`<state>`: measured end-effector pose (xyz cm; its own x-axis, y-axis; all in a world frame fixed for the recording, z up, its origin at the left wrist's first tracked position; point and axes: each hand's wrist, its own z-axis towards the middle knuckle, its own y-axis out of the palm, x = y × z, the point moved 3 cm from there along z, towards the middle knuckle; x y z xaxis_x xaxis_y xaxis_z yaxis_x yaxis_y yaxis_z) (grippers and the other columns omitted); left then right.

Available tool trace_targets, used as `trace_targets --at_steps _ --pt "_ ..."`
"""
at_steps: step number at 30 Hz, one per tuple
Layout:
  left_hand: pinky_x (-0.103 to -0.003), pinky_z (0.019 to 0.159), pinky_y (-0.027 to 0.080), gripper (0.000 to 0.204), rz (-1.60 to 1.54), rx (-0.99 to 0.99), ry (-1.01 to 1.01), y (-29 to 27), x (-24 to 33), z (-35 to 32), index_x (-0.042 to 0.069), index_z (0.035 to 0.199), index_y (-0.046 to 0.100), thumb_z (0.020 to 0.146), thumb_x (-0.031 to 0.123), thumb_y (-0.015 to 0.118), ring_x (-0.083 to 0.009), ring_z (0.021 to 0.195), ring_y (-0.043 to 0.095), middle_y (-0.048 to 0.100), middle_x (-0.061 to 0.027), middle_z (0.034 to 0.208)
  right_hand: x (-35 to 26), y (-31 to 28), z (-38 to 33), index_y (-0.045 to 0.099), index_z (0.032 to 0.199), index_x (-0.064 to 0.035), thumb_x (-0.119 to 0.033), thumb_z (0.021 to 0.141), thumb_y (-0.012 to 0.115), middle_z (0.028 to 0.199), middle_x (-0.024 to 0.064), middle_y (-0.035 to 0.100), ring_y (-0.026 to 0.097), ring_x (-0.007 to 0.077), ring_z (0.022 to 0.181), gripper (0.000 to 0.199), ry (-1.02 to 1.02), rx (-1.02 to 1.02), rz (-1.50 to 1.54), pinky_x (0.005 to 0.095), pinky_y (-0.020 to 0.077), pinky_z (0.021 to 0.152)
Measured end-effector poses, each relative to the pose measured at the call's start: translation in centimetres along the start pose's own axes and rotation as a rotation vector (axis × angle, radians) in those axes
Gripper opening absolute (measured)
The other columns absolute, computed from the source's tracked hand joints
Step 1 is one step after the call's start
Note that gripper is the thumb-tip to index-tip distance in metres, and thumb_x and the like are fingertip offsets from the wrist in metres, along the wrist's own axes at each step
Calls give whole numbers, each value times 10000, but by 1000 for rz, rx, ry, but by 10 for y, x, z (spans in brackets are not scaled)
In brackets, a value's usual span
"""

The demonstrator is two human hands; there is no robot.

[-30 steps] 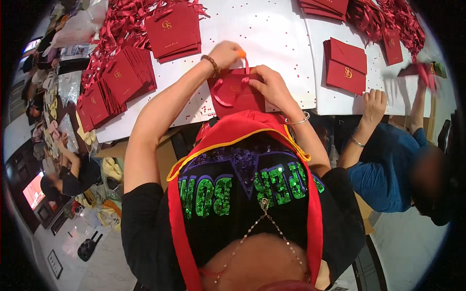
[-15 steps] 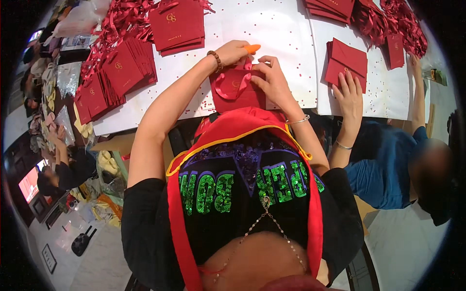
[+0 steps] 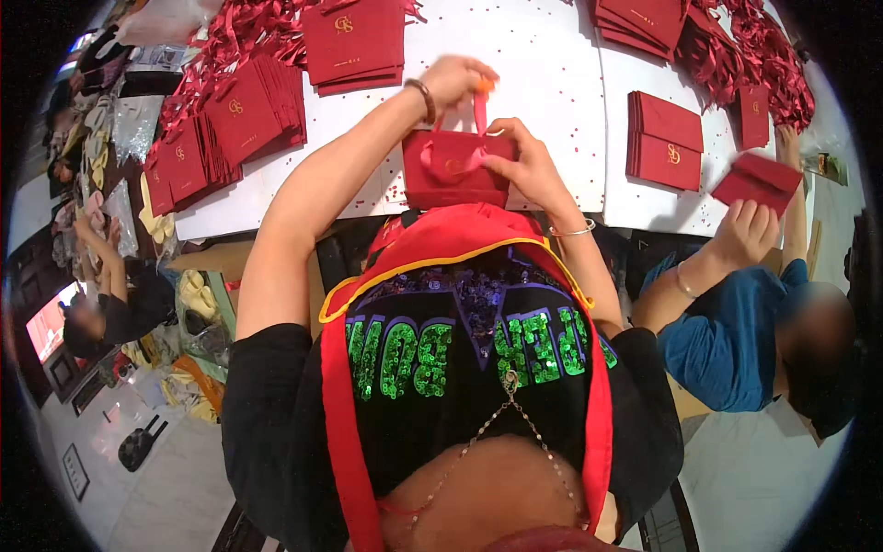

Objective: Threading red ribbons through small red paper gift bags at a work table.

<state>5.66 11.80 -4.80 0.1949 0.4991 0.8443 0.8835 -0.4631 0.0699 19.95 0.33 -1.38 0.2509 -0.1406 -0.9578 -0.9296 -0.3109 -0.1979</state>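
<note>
A small red paper bag (image 3: 460, 191) stands at the table's near edge in front of me, with pink-red ribbon handles looped over its front. My left hand (image 3: 452, 81) is closed above it, pinching a ribbon (image 3: 480, 112) that runs up taut from the bag's top. Something orange (image 3: 485, 85) covers or sits at one fingertip of that hand; blur hides its exact kind. At the bag's right side, my right hand (image 3: 533, 170) grips the upper edge between thumb and fingers, the thumb over the front by the ribbon.
Stacked red bags (image 3: 248, 110) and heaped ribbons (image 3: 244, 32) lie at the left, another stack (image 3: 357, 41) behind. On the right, a co-worker's hand (image 3: 745, 235) holds a red bag (image 3: 759, 182) beside a pile (image 3: 664, 140). Red specks dot the white table (image 3: 543, 64).
My left hand has risen away from the bag, drawing the ribbon up. My right hand stays at the bag's edge. The co-worker's hand has lifted a bag off the pile, rightward.
</note>
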Motion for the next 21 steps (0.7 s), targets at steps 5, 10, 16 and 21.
trace_targets --at_steps 5,10,16,21 --pt "-163 408 311 270 -26 86 108 -9 65 -17 48 1079 540 821 117 583 -30 449 357 627 -99 791 -2 -8 4 528 1005 -39 -69 748 666 854 28 573 522 85 777 293 -89 -69 258 220 430 707" --pt "-288 721 507 493 -312 -44 269 -20 67 -39 169 1370 222 937 342 383 -178 891 596 537 -168 1161 -7 -21 13 474 1004 -96 57 740 621 956 75 579 574 146 873 339 -70 -40 958 259 468 762" --pt "-277 525 528 464 -900 -441 188 55 29 -100 105 1322 288 915 263 444 -189 604 598 564 -101 1026 -3 -20 39 501 1037 -90 34 768 601 1000 68 583 577 153 881 313 -177 -23 1056 286 470 783" --pt "-302 788 467 432 -120 400 248 6 -30 -58 16 1226 402 837 114 562 -246 890 566 569 -156 963 5 -30 51 517 1046 -31 -222 882 528 975 31 535 509 114 831 252 41 407 812 243 432 713"
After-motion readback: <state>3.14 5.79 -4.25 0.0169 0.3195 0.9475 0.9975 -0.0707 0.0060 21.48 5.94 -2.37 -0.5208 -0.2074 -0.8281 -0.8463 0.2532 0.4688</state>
